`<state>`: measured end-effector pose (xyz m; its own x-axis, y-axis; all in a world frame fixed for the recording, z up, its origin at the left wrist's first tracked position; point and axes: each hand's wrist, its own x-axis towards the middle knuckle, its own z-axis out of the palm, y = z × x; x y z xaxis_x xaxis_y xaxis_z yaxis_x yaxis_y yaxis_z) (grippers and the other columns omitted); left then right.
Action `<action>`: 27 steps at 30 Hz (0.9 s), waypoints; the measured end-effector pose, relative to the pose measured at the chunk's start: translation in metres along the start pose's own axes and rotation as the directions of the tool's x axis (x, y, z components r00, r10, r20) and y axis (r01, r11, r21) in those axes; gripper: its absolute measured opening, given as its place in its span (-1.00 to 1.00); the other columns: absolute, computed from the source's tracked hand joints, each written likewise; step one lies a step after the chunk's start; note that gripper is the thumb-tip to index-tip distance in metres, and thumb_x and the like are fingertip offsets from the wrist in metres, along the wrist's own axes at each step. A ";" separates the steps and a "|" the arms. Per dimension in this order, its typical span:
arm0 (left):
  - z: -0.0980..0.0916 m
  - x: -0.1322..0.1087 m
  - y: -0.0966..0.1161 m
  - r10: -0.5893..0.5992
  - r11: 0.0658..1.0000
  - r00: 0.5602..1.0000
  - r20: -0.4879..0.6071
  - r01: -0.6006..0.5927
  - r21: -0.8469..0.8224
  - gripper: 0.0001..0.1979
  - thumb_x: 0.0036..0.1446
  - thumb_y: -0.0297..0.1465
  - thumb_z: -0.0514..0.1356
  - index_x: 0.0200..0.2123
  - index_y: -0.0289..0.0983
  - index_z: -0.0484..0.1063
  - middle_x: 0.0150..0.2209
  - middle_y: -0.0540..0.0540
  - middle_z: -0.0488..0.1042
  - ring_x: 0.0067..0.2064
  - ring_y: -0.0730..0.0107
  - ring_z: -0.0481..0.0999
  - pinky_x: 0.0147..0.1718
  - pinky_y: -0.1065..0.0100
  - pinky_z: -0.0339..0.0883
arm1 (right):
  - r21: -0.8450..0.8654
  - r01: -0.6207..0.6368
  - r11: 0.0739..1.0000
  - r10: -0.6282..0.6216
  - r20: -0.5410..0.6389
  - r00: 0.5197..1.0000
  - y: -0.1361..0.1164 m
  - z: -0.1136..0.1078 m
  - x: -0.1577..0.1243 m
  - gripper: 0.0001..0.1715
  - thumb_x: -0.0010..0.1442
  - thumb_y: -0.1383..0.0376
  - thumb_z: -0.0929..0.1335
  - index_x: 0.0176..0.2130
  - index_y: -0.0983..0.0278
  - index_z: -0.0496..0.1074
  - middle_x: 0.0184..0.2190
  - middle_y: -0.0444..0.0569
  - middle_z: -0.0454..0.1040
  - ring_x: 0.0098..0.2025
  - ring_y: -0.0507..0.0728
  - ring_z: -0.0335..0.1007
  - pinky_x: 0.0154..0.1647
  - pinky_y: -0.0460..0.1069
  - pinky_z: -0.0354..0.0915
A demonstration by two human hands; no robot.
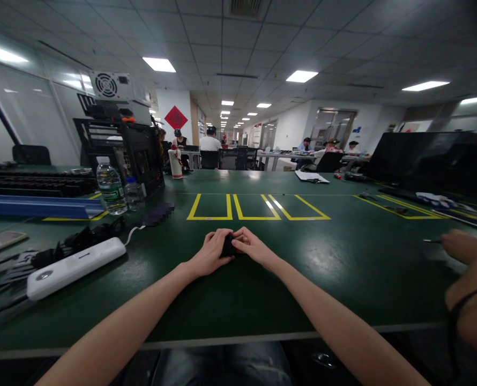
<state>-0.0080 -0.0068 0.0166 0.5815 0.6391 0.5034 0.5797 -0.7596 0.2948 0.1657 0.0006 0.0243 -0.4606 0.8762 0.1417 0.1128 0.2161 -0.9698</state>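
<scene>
On the green tabletop [262, 300], a small black object [228, 246] sits between my two hands, and its kind is hard to make out. My left hand [212, 252] curves around its left side with the fingers over the top. From the right, my right hand [252, 246] pinches against its edge with thumb and fingertips. Both hands are closed on it, and much of the object is hidden under the fingers. Just beyond the hands, yellow tape outlines [256, 218] mark the table.
To the left lie a white power strip [77, 268] and dark cables. Behind these stand a water bottle [110, 187] and a black computer case [138, 155]. A co-worker's hand [463, 246] holds a thin tool at right. Dark monitors [415, 158] stand at the far right.
</scene>
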 end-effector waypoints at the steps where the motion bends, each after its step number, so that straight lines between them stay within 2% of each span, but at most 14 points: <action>1: 0.000 0.000 0.000 0.001 1.000 1.000 -0.001 -0.001 0.001 -0.45 -0.03 -0.38 0.14 0.01 -0.19 -0.05 -0.06 -0.13 0.17 0.00 0.23 0.20 0.01 0.09 -0.03 | 0.005 -0.015 1.000 0.015 -0.003 1.000 0.000 0.000 0.000 -0.66 -0.02 0.15 0.31 -0.24 0.25 0.23 -0.33 -0.08 0.32 -0.26 0.06 0.29 -0.19 0.06 0.25; 5: 0.002 0.000 -0.001 0.001 1.000 1.000 -0.005 -0.001 0.007 -0.44 -0.04 -0.38 0.15 0.01 -0.19 -0.05 -0.04 -0.14 0.16 0.00 0.22 0.19 0.01 0.08 -0.04 | 0.023 -0.047 0.999 0.047 -0.015 0.999 0.004 -0.001 0.003 -0.61 -0.05 0.15 0.33 -0.24 0.29 0.25 -0.27 -0.04 0.32 -0.22 0.08 0.28 -0.15 0.07 0.23; 11: 0.003 0.000 -0.001 0.000 1.000 1.000 -0.003 0.000 0.009 -0.46 -0.04 -0.38 0.14 0.00 -0.21 -0.03 -0.06 -0.14 0.17 -0.01 0.22 0.19 -0.01 0.10 -0.02 | 0.002 0.060 0.998 -0.060 0.012 0.998 0.010 -0.005 0.003 -0.60 -0.13 0.19 0.38 -0.27 0.27 0.24 -0.30 -0.08 0.34 -0.18 0.09 0.27 -0.11 0.09 0.20; 16: 0.003 -0.001 -0.002 0.003 1.000 1.000 -0.001 -0.003 0.006 -0.45 -0.04 -0.38 0.15 0.01 -0.21 -0.04 -0.06 -0.13 0.16 -0.01 0.23 0.19 0.01 0.10 -0.03 | 0.054 0.062 0.997 -0.065 0.046 0.997 0.007 -0.003 0.000 -0.54 -0.18 0.25 0.42 -0.27 0.25 0.20 -0.30 -0.10 0.32 -0.22 0.07 0.29 -0.14 0.07 0.22; 22: 0.003 -0.001 -0.002 0.003 1.000 1.000 -0.006 -0.003 0.004 -0.44 -0.03 -0.37 0.15 0.02 -0.20 -0.05 -0.04 -0.12 0.15 0.00 0.24 0.18 0.02 0.11 -0.05 | 0.029 0.069 0.997 -0.070 0.020 0.997 0.008 -0.002 0.001 -0.65 -0.06 0.15 0.34 -0.27 0.25 0.22 -0.34 -0.10 0.33 -0.25 0.07 0.29 -0.18 0.06 0.23; 27: 0.004 -0.001 -0.004 0.009 1.000 1.000 -0.006 -0.009 -0.002 -0.44 -0.03 -0.37 0.15 0.01 -0.19 -0.05 -0.05 -0.11 0.16 0.00 0.24 0.19 0.02 0.11 -0.04 | -0.052 0.047 0.998 -0.048 -0.030 0.998 0.012 -0.003 0.004 -0.61 -0.07 0.16 0.35 -0.24 0.26 0.23 -0.30 -0.06 0.32 -0.21 0.10 0.28 -0.17 0.08 0.23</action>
<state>-0.0089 -0.0040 0.0119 0.5830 0.6314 0.5113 0.5730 -0.7657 0.2922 0.1676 0.0074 0.0139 -0.4388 0.8773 0.1943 0.1367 0.2789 -0.9505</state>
